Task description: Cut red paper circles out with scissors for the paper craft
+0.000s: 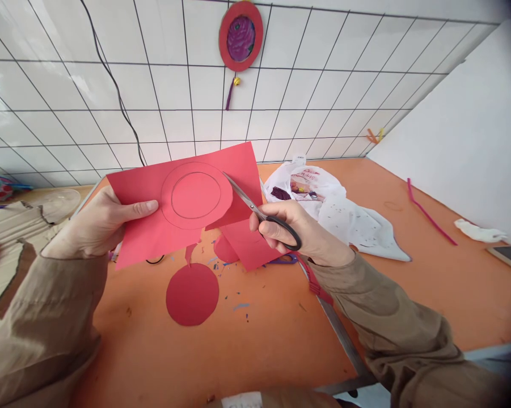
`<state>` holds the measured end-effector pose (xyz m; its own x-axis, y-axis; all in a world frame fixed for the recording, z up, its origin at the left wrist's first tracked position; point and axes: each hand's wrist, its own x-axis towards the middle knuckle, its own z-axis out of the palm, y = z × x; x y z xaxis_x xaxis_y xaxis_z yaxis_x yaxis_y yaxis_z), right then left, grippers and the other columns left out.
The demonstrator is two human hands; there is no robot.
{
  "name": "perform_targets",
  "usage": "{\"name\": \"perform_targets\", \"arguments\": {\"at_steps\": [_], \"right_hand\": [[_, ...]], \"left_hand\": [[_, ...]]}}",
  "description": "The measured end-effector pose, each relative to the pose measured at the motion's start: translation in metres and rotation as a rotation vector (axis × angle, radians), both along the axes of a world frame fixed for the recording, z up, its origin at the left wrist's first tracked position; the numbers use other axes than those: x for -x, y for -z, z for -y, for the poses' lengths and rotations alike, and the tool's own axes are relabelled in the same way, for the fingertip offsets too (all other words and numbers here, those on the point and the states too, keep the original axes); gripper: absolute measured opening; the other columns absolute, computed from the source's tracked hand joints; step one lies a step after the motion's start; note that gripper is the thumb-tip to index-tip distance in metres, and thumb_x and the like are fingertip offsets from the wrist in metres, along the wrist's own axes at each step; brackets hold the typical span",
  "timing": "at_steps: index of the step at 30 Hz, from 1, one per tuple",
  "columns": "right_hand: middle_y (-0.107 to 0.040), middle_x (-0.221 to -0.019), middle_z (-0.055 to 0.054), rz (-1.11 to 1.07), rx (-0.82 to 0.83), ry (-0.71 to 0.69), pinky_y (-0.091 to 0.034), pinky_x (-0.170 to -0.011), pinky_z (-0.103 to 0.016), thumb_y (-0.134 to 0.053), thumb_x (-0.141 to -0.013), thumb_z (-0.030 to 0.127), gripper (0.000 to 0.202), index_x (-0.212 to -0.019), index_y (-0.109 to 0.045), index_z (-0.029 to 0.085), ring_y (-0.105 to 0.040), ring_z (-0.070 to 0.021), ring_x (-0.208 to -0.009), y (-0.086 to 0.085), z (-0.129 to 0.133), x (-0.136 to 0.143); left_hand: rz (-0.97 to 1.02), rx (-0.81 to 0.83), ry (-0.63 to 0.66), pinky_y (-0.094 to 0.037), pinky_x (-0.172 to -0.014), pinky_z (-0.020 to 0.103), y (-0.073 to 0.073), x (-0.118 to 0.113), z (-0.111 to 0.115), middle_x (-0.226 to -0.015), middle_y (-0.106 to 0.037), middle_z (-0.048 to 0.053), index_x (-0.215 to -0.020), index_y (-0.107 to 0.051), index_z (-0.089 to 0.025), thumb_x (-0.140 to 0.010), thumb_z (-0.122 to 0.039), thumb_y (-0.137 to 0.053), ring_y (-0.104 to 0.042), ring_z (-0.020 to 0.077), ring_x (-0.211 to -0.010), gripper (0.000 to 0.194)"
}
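Note:
A red paper sheet point(148, 241) with two drawn circles, one inside the other, is held up over the orange table. My left hand point(110, 218) grips its left edge, thumb on top. My right hand point(289, 226) is closed on black-handled scissors point(249, 201), whose blades lie at the right side of the outer circle, where the paper is partly cut. Below the sheet, a darker red paper disc point(192, 294) lies flat on the table. Another red paper piece point(250, 246) rests behind my right hand.
Orange table point(221, 362) carries small scraps. Behind on the right are a white plastic bag point(323, 187), a speckled white sheet point(361, 229) and a pink strip point(431, 215). Cardboard point(17, 232) lies at left. A red-framed round ornament point(240, 35) hangs on the tiled wall.

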<state>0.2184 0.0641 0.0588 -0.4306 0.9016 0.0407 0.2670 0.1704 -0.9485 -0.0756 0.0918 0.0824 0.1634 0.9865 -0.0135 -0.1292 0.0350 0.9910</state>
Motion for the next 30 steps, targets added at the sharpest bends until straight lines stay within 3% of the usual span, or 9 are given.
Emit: {"name": "perform_targets", "arguments": {"at_steps": [14, 25, 30], "right_hand": [[-0.042, -0.051, 0.006, -0.018, 0.003, -0.034, -0.031, -0.036, -0.017, -0.064, -0.08, 0.049, 0.037, -0.073, -0.054, 0.014, -0.042, -0.0057, -0.042, 0.0004, -0.0019, -0.0002], [-0.045, -0.052, 0.006, -0.035, 0.057, -0.006, -0.031, -0.036, -0.015, -0.066, -0.08, 0.048, 0.036, -0.075, -0.055, 0.014, -0.043, -0.0049, -0.043, 0.002, -0.0015, 0.0001], [-0.052, -0.056, 0.003, -0.106, 0.107, -0.132, -0.039, -0.04, -0.018, -0.069, -0.07, 0.062, 0.052, -0.082, -0.057, 0.013, -0.051, -0.0074, -0.045, 0.0072, -0.0071, -0.0032]], "left_hand": [[0.024, 0.037, -0.009, -0.064, -0.07, 0.04, 0.0017, 0.0003, -0.0018, -0.093, -0.078, 0.011, -0.103, -0.075, -0.018, -0.062, -0.013, -0.084, -0.074, 0.0306, -0.082, 0.042], [0.06, 0.055, -0.032, -0.064, -0.064, 0.035, 0.0018, -0.0042, -0.0003, -0.089, -0.078, 0.009, -0.099, -0.076, -0.017, -0.062, -0.01, -0.083, -0.075, 0.026, -0.071, 0.038], [0.095, 0.069, -0.053, -0.064, -0.059, 0.033, 0.0022, -0.0019, -0.0018, -0.086, -0.078, 0.009, -0.097, -0.076, -0.015, -0.059, -0.009, -0.084, -0.074, 0.0251, -0.066, 0.039]]}}
